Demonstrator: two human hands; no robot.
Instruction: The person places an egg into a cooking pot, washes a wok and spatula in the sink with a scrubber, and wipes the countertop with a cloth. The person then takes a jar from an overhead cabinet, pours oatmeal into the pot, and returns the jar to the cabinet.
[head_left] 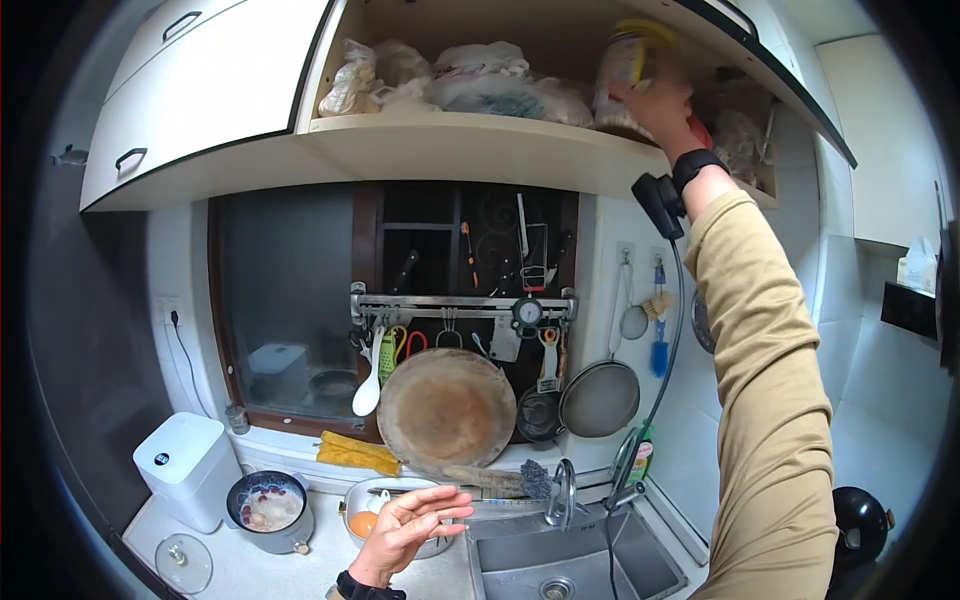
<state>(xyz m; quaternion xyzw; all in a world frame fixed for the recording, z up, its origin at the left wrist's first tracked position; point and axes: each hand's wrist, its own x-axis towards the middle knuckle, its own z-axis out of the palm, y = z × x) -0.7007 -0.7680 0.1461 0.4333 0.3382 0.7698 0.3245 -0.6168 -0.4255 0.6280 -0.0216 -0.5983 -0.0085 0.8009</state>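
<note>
My right hand (656, 102) reaches up into the open wall cabinet. Its fingers are around a large clear jar (618, 72) with a yellow lid, standing at the right part of the shelf. What the jar contains is hard to make out. Low in the view, my left hand (405, 522) is held out, fingers stretched and holding nothing. It is in front of a white basin (358, 492) on the counter, partly covering it; an orange round thing (363, 523) shows inside.
Plastic bags (480, 75) fill the shelf's left side. Below are a pot with food (268, 508), a glass lid (184, 563), a white appliance (190, 470) and a sink (640, 545). A round board (447, 408) leans under a utensil rail (460, 305). A cable (668, 350) hangs beside my right arm.
</note>
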